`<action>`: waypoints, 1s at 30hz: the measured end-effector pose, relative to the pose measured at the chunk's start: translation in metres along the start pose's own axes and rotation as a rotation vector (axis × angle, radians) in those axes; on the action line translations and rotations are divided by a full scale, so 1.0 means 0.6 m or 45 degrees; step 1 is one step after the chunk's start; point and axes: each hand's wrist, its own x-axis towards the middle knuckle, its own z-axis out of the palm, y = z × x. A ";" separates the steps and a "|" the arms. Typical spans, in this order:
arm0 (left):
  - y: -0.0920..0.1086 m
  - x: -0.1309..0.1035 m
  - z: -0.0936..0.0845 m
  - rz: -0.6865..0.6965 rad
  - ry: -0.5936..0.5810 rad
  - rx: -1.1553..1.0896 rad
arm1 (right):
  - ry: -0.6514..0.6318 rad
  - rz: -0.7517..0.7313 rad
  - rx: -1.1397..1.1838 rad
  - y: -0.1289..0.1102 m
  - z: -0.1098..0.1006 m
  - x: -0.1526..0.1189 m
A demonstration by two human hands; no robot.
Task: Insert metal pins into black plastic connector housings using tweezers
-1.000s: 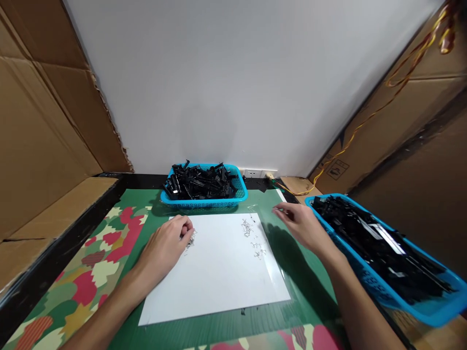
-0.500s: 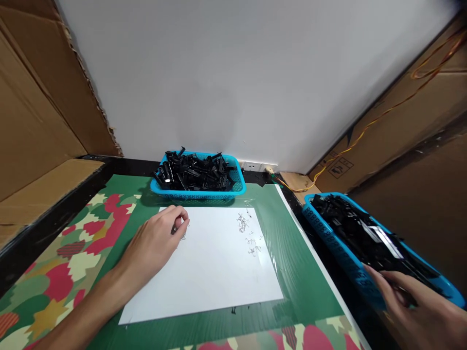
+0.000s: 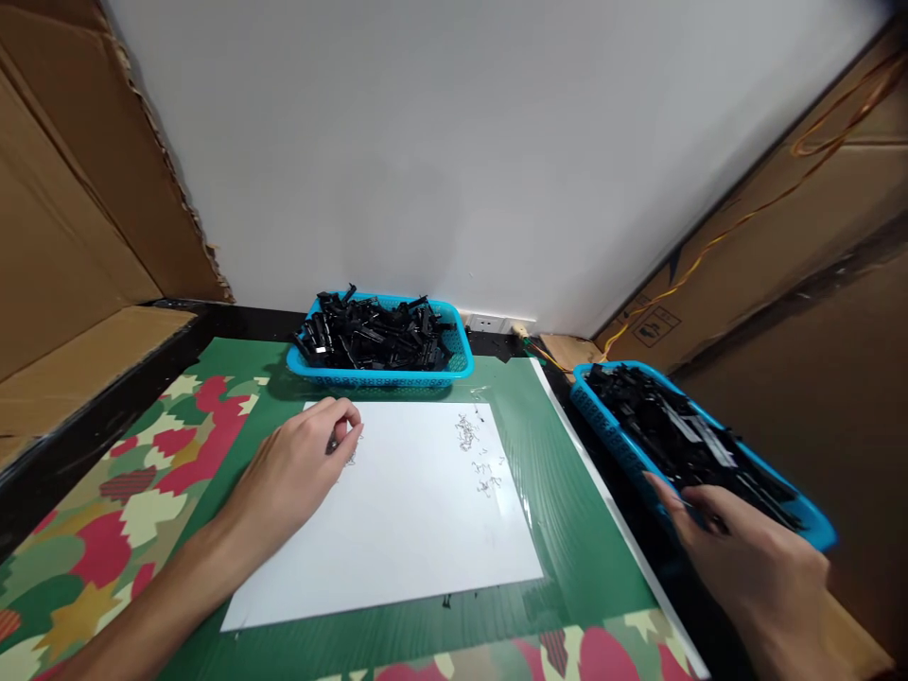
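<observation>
My left hand point(image 3: 302, 459) rests over the left part of a white sheet of paper point(image 3: 397, 549), thumb and forefinger pinched together. A small dark spot shows within its curled fingers, too hidden to name. Beside those fingertips lie a few tiny thin wire-like pieces point(image 3: 352, 458). Similar tiny pieces point(image 3: 466, 432) form a loose cluster near the sheet's right edge, with more scattered just below. My right hand point(image 3: 752, 558), slightly blurred, is closed at the near side of a blue plastic basket point(image 3: 610, 430) filled with black plastic parts point(image 3: 638, 407).
Another blue basket point(image 3: 379, 376), heaped with black parts, stands behind the paper against the wall. Cardboard point(image 3: 71, 170) walls the left side, and more cardboard point(image 3: 801, 312) the right. Yellow-orange wires point(image 3: 699, 260) run to a plug at the socket strip point(image 3: 489, 324). Small black bits point(image 3: 446, 601) lie by the paper's front edge.
The right-hand basket has shifted left and slightly away together with my right hand. My left hand keeps its pinch over the paper; the whole view has drifted slightly.
</observation>
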 end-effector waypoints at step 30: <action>0.001 0.005 -0.005 -0.004 0.115 -0.076 | -0.808 -0.509 0.642 -0.416 0.095 0.201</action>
